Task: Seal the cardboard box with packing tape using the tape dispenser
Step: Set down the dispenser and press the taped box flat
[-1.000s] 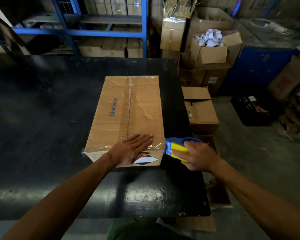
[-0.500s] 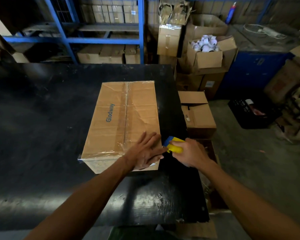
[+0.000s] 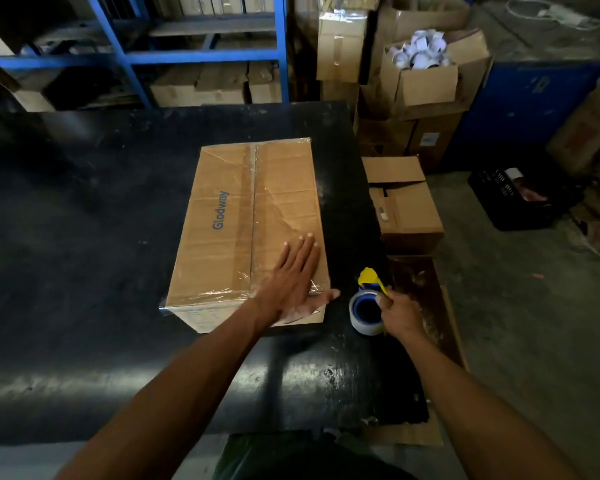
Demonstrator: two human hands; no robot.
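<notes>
A closed brown cardboard box (image 3: 229, 216) printed "Glodway" lies on the black table (image 3: 84, 237). Clear tape runs along its centre seam and across its near top edge. My left hand (image 3: 293, 280) lies flat, fingers spread, on the box's near right corner, thumb hanging over the edge. My right hand (image 3: 400, 313) grips the blue and yellow tape dispenser (image 3: 369, 301) just right of the box, a little apart from it. The white tape roll faces me and the yellow blade end points away.
The table's right edge runs close to the dispenser. Beyond it on the floor stand open cardboard boxes (image 3: 402, 206), one with white rolls (image 3: 420, 53), and a black crate (image 3: 513, 199). Blue shelving (image 3: 201, 57) with boxes stands behind the table.
My right hand has pulled the dispenser away from the box's near right corner, to the right and toward me, and turned it. My left hand has slid further up onto the box top.
</notes>
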